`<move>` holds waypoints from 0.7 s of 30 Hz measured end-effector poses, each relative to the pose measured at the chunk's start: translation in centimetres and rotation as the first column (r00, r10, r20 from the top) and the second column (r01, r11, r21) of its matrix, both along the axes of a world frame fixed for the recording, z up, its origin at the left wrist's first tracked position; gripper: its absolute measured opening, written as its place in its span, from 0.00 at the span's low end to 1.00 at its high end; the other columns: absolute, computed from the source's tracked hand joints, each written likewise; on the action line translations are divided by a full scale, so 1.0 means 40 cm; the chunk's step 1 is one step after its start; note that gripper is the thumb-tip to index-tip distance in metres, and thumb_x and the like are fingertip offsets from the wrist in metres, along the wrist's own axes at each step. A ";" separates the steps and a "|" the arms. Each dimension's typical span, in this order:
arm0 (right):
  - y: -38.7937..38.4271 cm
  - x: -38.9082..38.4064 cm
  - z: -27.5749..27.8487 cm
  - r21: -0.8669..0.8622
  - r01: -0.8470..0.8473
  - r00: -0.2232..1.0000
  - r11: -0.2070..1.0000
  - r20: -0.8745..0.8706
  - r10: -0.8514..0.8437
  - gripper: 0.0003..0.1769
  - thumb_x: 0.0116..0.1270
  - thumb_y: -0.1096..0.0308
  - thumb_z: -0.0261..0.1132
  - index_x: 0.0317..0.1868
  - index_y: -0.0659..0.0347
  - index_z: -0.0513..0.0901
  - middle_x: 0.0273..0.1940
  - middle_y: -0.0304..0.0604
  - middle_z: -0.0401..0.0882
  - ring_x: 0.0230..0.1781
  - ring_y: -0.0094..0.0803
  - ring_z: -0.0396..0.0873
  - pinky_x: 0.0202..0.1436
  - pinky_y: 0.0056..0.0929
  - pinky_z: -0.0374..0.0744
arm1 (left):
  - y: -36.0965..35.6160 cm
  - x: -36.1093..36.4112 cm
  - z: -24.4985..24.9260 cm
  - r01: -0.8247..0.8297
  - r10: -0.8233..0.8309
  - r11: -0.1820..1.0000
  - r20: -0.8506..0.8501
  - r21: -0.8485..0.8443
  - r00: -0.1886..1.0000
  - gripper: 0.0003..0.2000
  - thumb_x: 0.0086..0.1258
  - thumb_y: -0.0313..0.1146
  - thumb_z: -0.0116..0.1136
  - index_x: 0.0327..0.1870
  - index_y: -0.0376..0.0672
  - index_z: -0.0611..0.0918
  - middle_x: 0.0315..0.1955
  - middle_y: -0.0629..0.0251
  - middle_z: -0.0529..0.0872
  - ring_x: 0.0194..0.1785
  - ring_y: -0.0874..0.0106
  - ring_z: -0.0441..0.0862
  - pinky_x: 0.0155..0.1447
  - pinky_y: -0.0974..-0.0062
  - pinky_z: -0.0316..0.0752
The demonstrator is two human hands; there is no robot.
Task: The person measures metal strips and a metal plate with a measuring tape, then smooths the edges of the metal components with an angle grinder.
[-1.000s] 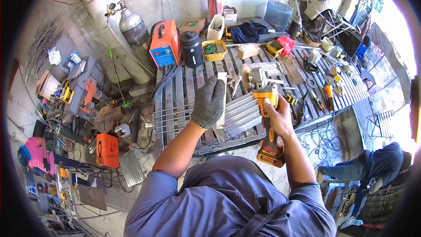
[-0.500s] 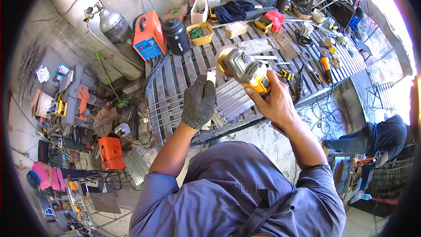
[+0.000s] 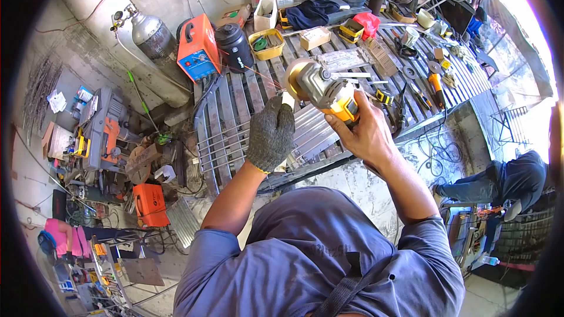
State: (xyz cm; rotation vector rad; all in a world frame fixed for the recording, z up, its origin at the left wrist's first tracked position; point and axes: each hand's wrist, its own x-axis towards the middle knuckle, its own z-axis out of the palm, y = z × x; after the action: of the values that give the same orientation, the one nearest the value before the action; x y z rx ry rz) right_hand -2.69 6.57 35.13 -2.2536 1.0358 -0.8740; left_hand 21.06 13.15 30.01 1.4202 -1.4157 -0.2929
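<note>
My left hand (image 3: 271,134), in a dark knitted glove, is closed around a small pale metal piece (image 3: 288,99) that sticks up past the fingers. My bare right hand (image 3: 369,130) grips a yellow and grey angle grinder (image 3: 335,98) by its body. The grinder's disc (image 3: 298,80) meets the top of the piece, and thin orange sparks fly up and left from there. Both hands are over a slatted metal table (image 3: 238,97). Below the grinder lie ribbed metal strips (image 3: 317,135).
An orange welding machine (image 3: 198,48), a black jug (image 3: 235,47) and a yellow tray (image 3: 267,43) stand at the table's back left. Another orange-handled grinder (image 3: 436,89) lies to the right. One person (image 3: 499,185) bends over at far right; another (image 3: 66,237) is at lower left.
The grinder has shifted slightly left, and its disc now touches the piece. Sparks have appeared. My left hand has moved slightly right and up.
</note>
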 end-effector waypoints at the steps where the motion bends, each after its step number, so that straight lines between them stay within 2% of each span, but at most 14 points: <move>1: 0.001 0.000 0.000 -0.010 -0.002 1.000 1.000 0.005 0.002 0.34 0.75 0.51 0.79 0.66 0.68 0.77 0.41 0.61 0.91 0.42 0.58 0.93 0.47 0.50 0.88 | 0.001 -0.004 0.008 -0.002 0.002 1.000 -0.010 0.007 1.000 0.12 0.88 0.34 0.53 0.49 0.35 0.85 0.26 0.54 0.86 0.28 0.62 0.87 0.33 0.60 0.77; 6: -0.002 0.000 0.000 -0.025 -0.011 1.000 1.000 0.005 0.011 0.33 0.75 0.52 0.79 0.66 0.68 0.77 0.45 0.63 0.90 0.47 0.60 0.92 0.50 0.51 0.88 | -0.006 -0.003 0.007 0.000 0.000 1.000 -0.015 -0.009 1.000 0.12 0.88 0.34 0.53 0.50 0.35 0.85 0.25 0.54 0.86 0.28 0.62 0.87 0.34 0.61 0.77; 17: -0.007 0.004 -0.010 -0.067 -0.003 1.000 0.998 -0.014 0.002 0.36 0.75 0.51 0.78 0.68 0.69 0.74 0.45 0.64 0.90 0.46 0.63 0.92 0.49 0.53 0.88 | -0.011 -0.002 -0.002 -0.033 0.033 0.999 0.008 -0.011 0.999 0.12 0.88 0.34 0.54 0.50 0.34 0.86 0.24 0.55 0.87 0.27 0.63 0.88 0.34 0.60 0.78; 20: -0.004 0.004 -0.003 -0.043 -0.001 0.999 0.999 -0.036 -0.001 0.36 0.76 0.51 0.78 0.68 0.69 0.74 0.45 0.64 0.90 0.46 0.63 0.92 0.49 0.53 0.88 | -0.005 -0.009 0.025 -0.010 0.013 0.997 -0.041 0.072 0.999 0.12 0.84 0.30 0.56 0.59 0.34 0.86 0.38 0.36 0.90 0.41 0.38 0.91 0.43 0.48 0.83; 21: -0.003 0.003 -0.001 -0.029 -0.003 0.999 1.000 -0.046 0.001 0.36 0.76 0.51 0.78 0.68 0.69 0.74 0.44 0.64 0.90 0.46 0.63 0.92 0.49 0.53 0.88 | -0.006 -0.008 0.025 -0.014 0.016 0.998 -0.044 0.063 0.999 0.12 0.84 0.30 0.56 0.58 0.33 0.86 0.38 0.36 0.90 0.40 0.38 0.91 0.43 0.48 0.83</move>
State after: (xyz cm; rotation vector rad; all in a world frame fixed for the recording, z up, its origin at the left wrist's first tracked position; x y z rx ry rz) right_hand -2.55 6.46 35.09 -2.3081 1.0475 -0.8449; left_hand 20.73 12.91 31.02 1.4664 -1.3697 -0.3601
